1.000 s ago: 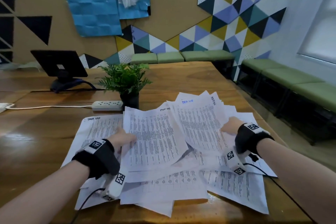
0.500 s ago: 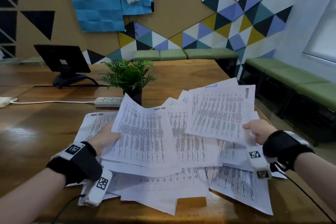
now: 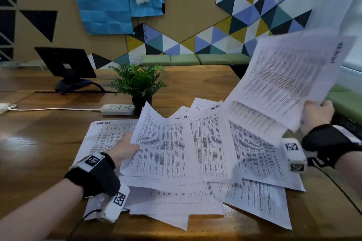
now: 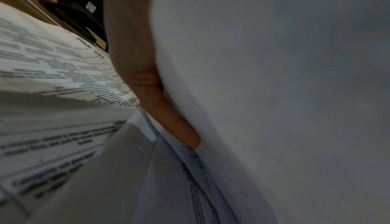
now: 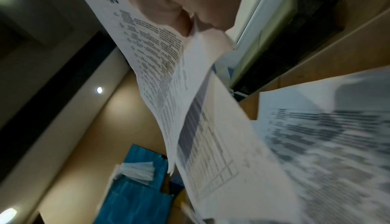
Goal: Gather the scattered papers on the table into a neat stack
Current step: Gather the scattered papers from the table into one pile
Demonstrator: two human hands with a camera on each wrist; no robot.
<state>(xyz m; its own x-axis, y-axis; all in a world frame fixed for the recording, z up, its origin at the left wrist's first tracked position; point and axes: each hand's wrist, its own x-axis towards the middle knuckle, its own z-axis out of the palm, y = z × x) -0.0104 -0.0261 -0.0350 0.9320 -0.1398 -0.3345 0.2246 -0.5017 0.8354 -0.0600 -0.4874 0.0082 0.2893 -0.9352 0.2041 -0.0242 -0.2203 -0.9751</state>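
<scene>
Showing a tan wall (image 3: 195, 6) bearing coloured triangle panels (image 3: 264, 11) and blue paper (image 3: 105, 0); green benches (image 3: 195, 59) lining it; window (image 3: 352, 58) glowing.

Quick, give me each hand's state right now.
Left hand: holding the edge of a printed sheet.
Right hand: pinching raised sheets clear of the table.

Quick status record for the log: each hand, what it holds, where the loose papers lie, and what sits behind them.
left hand: grips the left edge of a printed sheet, raised slightly off the pile
right hand: pinches a lifted bundle of sheets, tilted up above the table's right side
loose papers: overlapping and askew on the wooden table, not yet stacked
behind the papers: potted plant, power strip, tablet on a stand
</scene>
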